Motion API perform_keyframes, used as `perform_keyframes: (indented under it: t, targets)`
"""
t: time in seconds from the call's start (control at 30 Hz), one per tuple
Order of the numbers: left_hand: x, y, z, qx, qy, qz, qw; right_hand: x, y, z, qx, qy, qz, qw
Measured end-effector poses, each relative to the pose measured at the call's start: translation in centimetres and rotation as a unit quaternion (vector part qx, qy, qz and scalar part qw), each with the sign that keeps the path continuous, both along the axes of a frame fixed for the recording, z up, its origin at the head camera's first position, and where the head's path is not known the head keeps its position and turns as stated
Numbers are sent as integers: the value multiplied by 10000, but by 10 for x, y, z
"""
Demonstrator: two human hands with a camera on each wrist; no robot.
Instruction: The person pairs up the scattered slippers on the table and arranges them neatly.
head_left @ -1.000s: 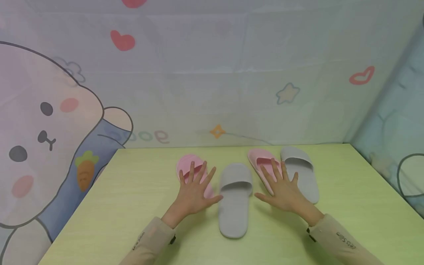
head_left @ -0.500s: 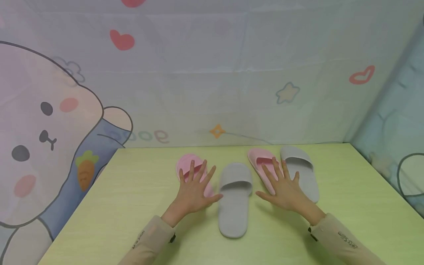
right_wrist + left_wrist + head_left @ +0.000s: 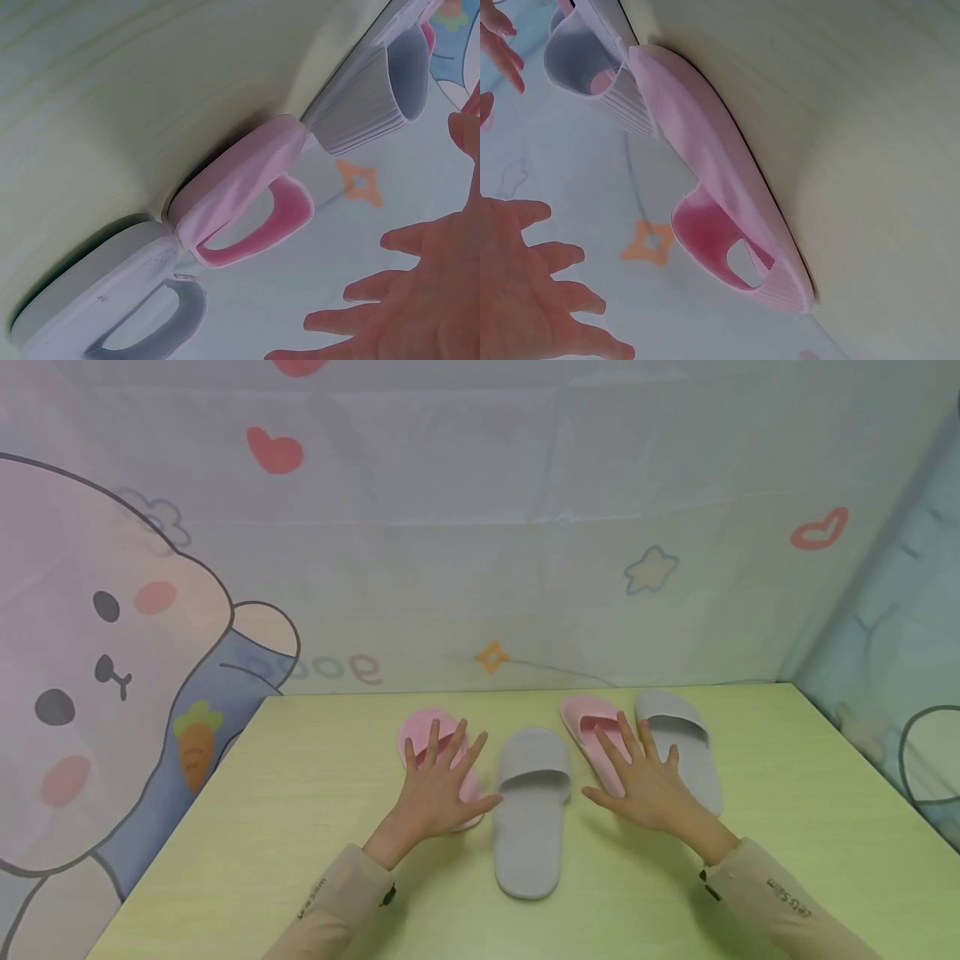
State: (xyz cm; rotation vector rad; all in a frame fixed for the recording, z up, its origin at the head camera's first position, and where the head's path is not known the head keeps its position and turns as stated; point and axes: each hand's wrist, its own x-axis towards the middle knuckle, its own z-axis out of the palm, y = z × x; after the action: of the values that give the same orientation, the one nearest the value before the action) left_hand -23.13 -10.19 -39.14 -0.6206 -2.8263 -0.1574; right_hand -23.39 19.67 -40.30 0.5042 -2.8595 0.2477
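Hovering both hands flat, fingers spread, grasping nothing. Left hand (image 3: 433,789) above left pink slipper (image 3: 433,752); wrist view shows gap between fingers and slipper, no contact. Right hand (image 3: 647,781) above right pink slipper (image 3: 596,739), likewise apart. Middle grey slipper (image 3: 531,810) lies between hands, just inside left thumb. Far grey slipper (image 3: 678,747) just outside right hand's little finger. Judgement: lower palms squarely onto pink pair, clamp strap or sole edge, avoid nudging grey neighbours. All on green table (image 3: 225,843).
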Motion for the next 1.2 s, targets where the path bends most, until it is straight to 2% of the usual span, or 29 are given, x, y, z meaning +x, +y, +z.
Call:
perform_keyframes:
  t: [0.43, 0.6, 0.97, 1.2]
  targets:
    - [-5, -1, 3, 212, 167, -55, 9996, -3, 1, 5, -110, -104, -69, 9999]
    - [-7, -3, 6, 353, 225, -94, 9991, -5, 1, 5, -209, 55, -43, 9998]
    - [-13, -6, 9, 519, 79, -96, 9986, -10, 3, 9, -322, 206, -50, 9993]
    - [-17, -10, 13, 678, 161, -150, 9975, -13, 5, 10, -456, 596, 129, 9971]
